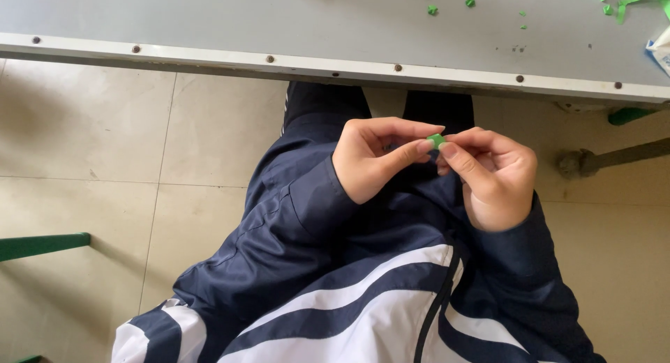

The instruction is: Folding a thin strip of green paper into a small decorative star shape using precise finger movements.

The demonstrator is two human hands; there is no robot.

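- Step in hand, by judgement: shaping a small green folded paper piece (436, 140), held over the lap, below the edge of the grey table (209, 21).
- Left hand (377, 161): thumb and fingers pinch the piece from the left side.
- Right hand (492, 182): fingertips pinch the same piece from the right; remaining fingers curled.
- Both hands meet at the piece, touching it.
- Finished green folded pieces (433, 0) lie on the table, well apart from the hands; green paper strips (631, 0) lie at the far right corner.
- Next move likely calls for fine fingertip pressure on the piece without letting it slip.
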